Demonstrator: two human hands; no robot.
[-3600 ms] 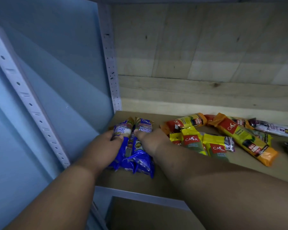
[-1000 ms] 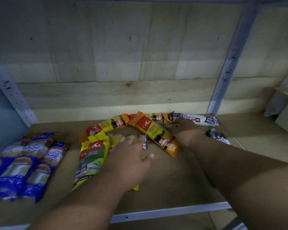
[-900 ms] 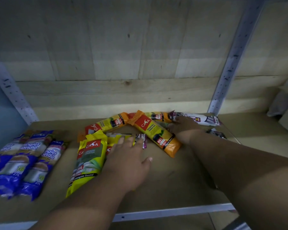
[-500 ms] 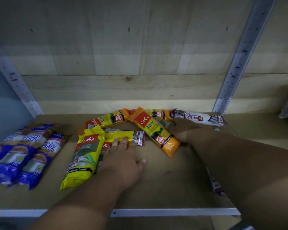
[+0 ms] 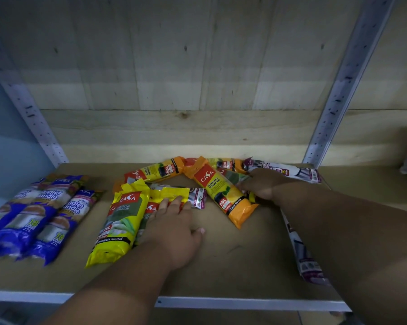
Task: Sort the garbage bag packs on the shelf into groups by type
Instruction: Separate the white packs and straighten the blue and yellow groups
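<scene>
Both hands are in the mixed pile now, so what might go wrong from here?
The white pack lies near the shelf's front edge under the right forearm; drawing back may sweep it off. A small white pack sits tucked beside the yellow packs under the left hand and may get grouped with them.

Shelf (image 5: 221, 261) w/ garbage bag packs lying flat. Far left: three blue packs (image 5: 33, 221) side by side, touching, angled toward back right. Centre: yellow pack (image 5: 118, 224), red Casa label, w/ a second yellow pack (image 5: 169, 192) just beside it, partly hidden. Behind: three orange packs (image 5: 221, 195) fanned out, ends overlapping near back wall. Right: white-purple pack (image 5: 289, 171) at back, another white-purple pack (image 5: 305, 261) along right edge, partly hidden.
</scene>
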